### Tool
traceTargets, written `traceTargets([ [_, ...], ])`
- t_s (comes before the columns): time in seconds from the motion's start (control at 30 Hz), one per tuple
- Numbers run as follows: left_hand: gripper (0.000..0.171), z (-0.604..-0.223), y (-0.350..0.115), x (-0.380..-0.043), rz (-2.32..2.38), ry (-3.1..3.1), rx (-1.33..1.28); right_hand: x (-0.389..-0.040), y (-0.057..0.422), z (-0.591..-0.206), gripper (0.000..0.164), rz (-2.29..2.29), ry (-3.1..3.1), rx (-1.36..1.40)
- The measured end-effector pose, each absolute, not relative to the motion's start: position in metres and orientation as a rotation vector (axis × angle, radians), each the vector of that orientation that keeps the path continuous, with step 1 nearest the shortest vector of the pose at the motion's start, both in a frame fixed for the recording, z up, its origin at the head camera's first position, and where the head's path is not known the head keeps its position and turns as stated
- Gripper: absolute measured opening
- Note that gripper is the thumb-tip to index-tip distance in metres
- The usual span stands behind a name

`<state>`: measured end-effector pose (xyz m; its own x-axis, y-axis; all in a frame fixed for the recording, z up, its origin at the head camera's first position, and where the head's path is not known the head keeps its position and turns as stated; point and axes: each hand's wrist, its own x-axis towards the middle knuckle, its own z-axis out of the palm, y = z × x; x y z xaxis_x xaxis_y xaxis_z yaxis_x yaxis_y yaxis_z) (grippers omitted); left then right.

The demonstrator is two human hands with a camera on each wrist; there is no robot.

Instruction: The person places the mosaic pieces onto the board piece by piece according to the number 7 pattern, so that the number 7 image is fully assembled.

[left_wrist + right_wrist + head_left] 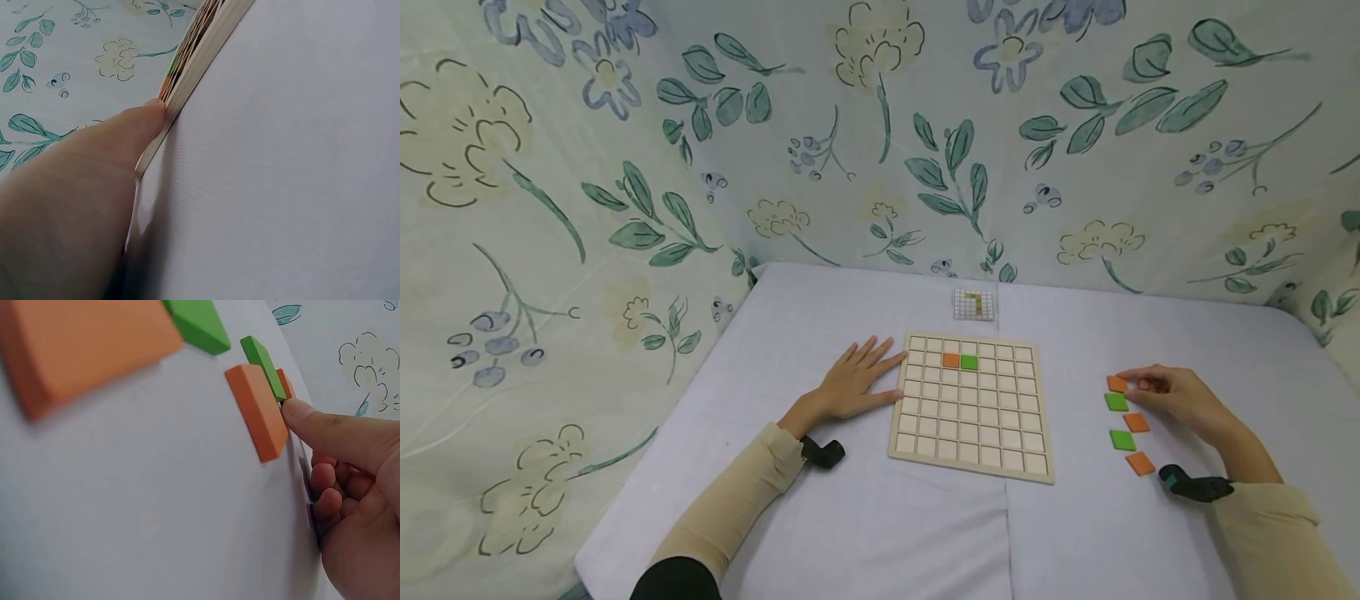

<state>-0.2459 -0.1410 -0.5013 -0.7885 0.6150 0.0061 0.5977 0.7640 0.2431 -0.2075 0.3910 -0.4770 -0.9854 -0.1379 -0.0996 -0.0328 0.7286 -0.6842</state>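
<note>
A square, pale wooden grid board lies on the white cloth-covered table. At its nine o'clock, the left hand rests with fingers spread, thumb tip touching the board's edge. At three o'clock, across a wide strip of white cloth, the right hand pinches the farthest flat orange tile between thumb and forefinger, other fingers curled. From there toward six o'clock run a green tile, then orange, green and orange, closely spaced. Toward the board's twelve o'clock edge, two tiles, orange and green, sit in neighbouring cells. Beyond that edge lies a small gridded card.
</note>
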Motion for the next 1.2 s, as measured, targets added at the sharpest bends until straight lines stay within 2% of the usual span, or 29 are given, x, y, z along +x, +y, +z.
traceTargets([
  [0.27,0.075,-0.501,-0.141,-0.246,0.372,2.878,0.996,-0.207,0.394,-0.476,0.057,-1.041,2.807,-0.129],
  [0.43,0.076,-0.5,-0.142,-0.246,0.372,2.877,0.984,-0.208,0.393,-0.473,0.058,-1.059,2.813,-0.102],
  [1.2,0.076,-0.5,-0.14,-0.246,0.335,2.871,0.949,-0.21,0.342,-0.446,0.037,-1.215,2.917,-0.249],
])
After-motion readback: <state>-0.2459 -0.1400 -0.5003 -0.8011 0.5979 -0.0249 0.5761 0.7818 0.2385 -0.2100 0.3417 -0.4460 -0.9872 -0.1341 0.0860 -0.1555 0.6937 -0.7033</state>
